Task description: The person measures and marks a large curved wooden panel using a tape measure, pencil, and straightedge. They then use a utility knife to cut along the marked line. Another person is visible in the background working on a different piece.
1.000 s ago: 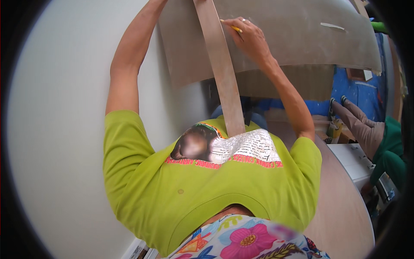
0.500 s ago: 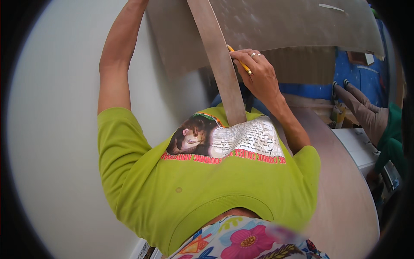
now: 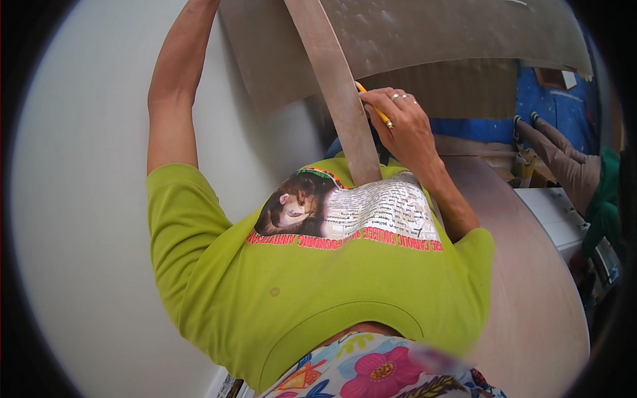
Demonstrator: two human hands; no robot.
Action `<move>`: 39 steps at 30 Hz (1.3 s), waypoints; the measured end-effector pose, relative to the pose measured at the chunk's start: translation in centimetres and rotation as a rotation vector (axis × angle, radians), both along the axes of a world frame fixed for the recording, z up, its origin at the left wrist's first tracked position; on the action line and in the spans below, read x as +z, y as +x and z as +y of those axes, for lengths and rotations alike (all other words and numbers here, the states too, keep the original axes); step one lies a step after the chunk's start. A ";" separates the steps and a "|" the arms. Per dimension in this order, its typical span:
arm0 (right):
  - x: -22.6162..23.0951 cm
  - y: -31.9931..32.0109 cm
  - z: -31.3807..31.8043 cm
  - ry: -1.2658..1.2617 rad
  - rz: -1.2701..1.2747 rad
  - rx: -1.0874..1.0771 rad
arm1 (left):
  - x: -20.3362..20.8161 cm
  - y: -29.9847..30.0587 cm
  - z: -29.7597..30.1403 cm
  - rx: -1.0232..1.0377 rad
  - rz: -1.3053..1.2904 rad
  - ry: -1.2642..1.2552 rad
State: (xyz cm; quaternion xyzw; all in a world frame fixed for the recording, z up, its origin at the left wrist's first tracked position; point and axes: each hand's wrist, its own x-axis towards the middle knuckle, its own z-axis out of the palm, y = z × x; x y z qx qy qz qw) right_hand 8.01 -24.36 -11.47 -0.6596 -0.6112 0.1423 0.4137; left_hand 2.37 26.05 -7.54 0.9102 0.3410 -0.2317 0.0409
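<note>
My right hand [image 3: 403,126] is closed around a yellow pencil [image 3: 377,108], its fingers beside the right edge of a long, flat wooden strip [image 3: 338,93]. The strip runs from my chest up past the top of the view. Behind it lies a large grey-brown board [image 3: 438,33] with scuffs and pale marks. My left arm [image 3: 174,86] reaches up along the left side, and its hand is beyond the upper edge. Whether the pencil's point touches the strip, I cannot tell.
A pale wall [image 3: 86,199] rises close on my left. On the right is a brown curved panel [image 3: 531,285], with a white cabinet-like box [image 3: 545,215] past it. Another person's legs [image 3: 557,142] and green sleeve show at far right, near a blue floor covering [image 3: 561,116].
My right hand and the pencil have shifted slightly right and nearer to me along the strip's edge. The strip and board have moved only slightly in view.
</note>
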 end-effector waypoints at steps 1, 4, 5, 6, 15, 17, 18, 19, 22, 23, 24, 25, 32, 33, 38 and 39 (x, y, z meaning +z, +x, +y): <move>0.4 0.1 -0.5 -0.003 -0.004 -0.004 | 0.1 0.2 -0.2 0.007 0.004 -0.005; 1.0 0.6 -1.4 0.002 0.000 -0.021 | -0.2 -0.5 0.2 -0.009 0.020 0.016; 1.1 0.8 -1.5 0.002 0.003 -0.040 | 0.0 -0.1 -0.4 0.002 0.028 0.001; 0.8 1.0 -1.4 -0.058 0.149 -0.101 | 0.5 0.6 -1.2 0.002 0.029 -0.010; -8.3 -1.9 -0.8 -0.291 1.004 -0.081 | -2.8 2.7 -0.1 -0.072 -0.135 -0.070; -6.5 -3.6 -0.4 -0.290 1.004 0.015 | -1.2 -1.5 -0.2 0.008 -0.154 -0.048; -6.5 -3.9 -0.1 -0.334 0.996 0.055 | -1.4 -1.8 0.1 0.010 -0.184 -0.051; -6.5 -4.1 0.3 -0.378 0.987 0.095 | -1.5 -2.1 0.5 0.012 -0.213 -0.054; -6.1 -4.1 0.8 -0.351 0.993 0.090 | -1.9 -2.0 0.4 -0.001 -0.256 -0.060; -6.1 -4.1 0.8 -0.334 0.995 0.084 | -2.0 -2.3 -0.1 -0.002 -0.276 -0.065; -6.2 -4.0 0.8 -0.318 0.998 0.070 | -2.4 -2.5 -0.7 -0.009 -0.325 -0.046; -6.2 -3.8 0.7 -0.300 1.000 0.055 | -3.0 -2.5 -1.5 0.050 -0.500 -0.158; -4.7 -2.1 0.9 -0.251 1.037 0.062 | -9.5 -6.5 1.9 0.157 -1.111 -0.076; -3.9 -1.2 0.7 -0.241 1.041 0.035 | -10.0 -5.8 1.5 0.129 -1.115 -0.014; -1.6 5.4 0.5 -0.168 0.853 -0.108 | -12.0 -6.4 3.0 -0.060 -1.017 0.247; -0.7 6.5 0.7 -0.075 0.880 -0.176 | -11.8 -5.9 2.9 -0.066 -1.027 0.260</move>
